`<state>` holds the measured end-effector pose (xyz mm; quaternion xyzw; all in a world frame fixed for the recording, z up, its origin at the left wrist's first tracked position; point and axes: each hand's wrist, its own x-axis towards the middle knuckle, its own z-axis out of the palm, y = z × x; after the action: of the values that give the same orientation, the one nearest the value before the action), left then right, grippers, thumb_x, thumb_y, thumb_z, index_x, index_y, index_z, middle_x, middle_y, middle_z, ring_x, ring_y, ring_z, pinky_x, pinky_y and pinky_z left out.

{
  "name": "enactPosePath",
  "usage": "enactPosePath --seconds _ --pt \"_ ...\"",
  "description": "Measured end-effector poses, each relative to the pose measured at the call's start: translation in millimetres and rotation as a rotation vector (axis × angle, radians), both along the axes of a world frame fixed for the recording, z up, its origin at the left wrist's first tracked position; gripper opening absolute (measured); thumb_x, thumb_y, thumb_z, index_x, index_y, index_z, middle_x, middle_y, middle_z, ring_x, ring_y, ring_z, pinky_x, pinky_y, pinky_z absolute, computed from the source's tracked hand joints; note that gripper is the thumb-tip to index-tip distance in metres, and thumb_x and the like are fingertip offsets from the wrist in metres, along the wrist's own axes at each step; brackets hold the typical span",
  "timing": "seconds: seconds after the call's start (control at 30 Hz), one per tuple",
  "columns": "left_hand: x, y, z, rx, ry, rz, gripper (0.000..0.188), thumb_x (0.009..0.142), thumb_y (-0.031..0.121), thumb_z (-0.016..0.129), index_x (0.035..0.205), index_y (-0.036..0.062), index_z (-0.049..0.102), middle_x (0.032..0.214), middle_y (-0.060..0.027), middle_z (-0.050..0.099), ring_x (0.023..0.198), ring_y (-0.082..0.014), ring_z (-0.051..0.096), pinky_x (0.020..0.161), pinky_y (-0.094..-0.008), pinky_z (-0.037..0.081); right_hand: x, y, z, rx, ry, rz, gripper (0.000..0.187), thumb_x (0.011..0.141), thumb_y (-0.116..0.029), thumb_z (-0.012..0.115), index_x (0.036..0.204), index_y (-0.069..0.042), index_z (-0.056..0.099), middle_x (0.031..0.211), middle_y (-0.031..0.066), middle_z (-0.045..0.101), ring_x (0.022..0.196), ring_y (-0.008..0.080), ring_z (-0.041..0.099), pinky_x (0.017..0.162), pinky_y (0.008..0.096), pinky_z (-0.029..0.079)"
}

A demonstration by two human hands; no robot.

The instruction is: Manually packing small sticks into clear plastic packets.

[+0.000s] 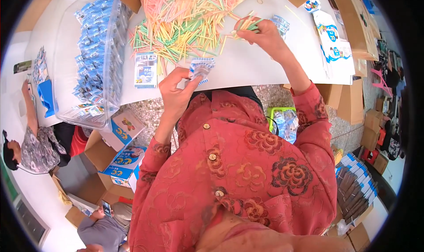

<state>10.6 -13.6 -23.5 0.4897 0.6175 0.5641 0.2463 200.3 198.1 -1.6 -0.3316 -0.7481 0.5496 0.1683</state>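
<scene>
My left hand (175,92) pinches a small blue-and-white sachet (202,68) at the table's near edge. Several thin pastel sticks (252,24) are gripped in my right hand (263,35), raised over the white table (238,66). A big heap of pink, yellow and green sticks (185,33) spreads across the table in front of me; whether they are straws or candy cannot be told. One flat sachet (145,70) lies left of my left hand. Another sachet (281,25) sits just beyond my right hand, partly hidden by it.
A clear plastic bin (115,53) with rows of sachets stands at the left. White-and-blue packaging (332,42) lies on the table's right side, beside a cardboard box (355,22). Open cartons (99,151) and a green-rimmed basket (282,109) are below. Two people are at the left.
</scene>
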Motion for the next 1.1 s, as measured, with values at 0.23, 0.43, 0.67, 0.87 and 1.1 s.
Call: enactPosePath --seconds 0.23,0.43,0.67,0.87,1.1 --pt "6.0 18.8 0.7 0.01 -0.038 -0.109 0.012 0.072 -0.004 0.072 0.078 -0.0015 0.061 0.076 -0.0049 0.062 0.07 -0.0108 0.057 0.063 -0.0238 0.044 -8.2 -27.2 67.7 -0.362 0.343 0.179 0.013 0.084 -0.014 0.066 0.092 -0.004 0.063 0.088 0.0023 0.059 0.061 0.0036 0.044 0.052 0.0192 0.037" --pt "5.6 21.9 2.4 0.024 0.013 -0.148 0.012 0.072 -0.005 0.072 0.078 -0.001 0.062 0.079 -0.0059 0.063 0.07 -0.0127 0.058 0.064 -0.0243 0.045 -16.1 -36.0 66.2 -0.572 0.3 0.231 0.015 0.084 -0.014 0.067 0.093 -0.002 0.063 0.079 -0.0002 0.058 0.06 0.0044 0.046 0.052 0.0198 0.036" --pt "5.2 22.4 -0.6 0.084 0.076 -0.175 0.017 0.069 -0.006 0.072 0.082 -0.0014 0.062 0.08 -0.0087 0.064 0.073 -0.0173 0.062 0.064 -0.0273 0.048 -17.7 -37.9 55.4 -0.558 0.229 0.235 0.014 0.084 -0.014 0.067 0.092 -0.002 0.064 0.073 -0.0014 0.057 0.059 0.0047 0.045 0.052 0.0204 0.036" --pt "5.2 23.4 -0.7 0.133 0.093 -0.206 0.019 0.068 -0.006 0.074 0.082 -0.002 0.062 0.081 -0.0108 0.065 0.073 -0.0195 0.063 0.064 -0.0285 0.049 -18.6 -38.1 55.1 -0.59 0.22 0.187 0.014 0.084 -0.015 0.067 0.092 -0.003 0.065 0.072 -0.0024 0.057 0.058 0.0044 0.044 0.052 0.0201 0.035" --pt "5.1 23.8 0.2 0.136 0.097 -0.228 0.02 0.067 -0.006 0.075 0.083 -0.003 0.062 0.082 -0.0115 0.065 0.073 -0.0203 0.063 0.063 -0.0287 0.049 -17.9 -39.5 55.7 -0.509 0.217 0.185 0.012 0.084 -0.015 0.068 0.091 -0.005 0.065 0.071 -0.0029 0.056 0.057 0.004 0.043 0.051 0.02 0.034"
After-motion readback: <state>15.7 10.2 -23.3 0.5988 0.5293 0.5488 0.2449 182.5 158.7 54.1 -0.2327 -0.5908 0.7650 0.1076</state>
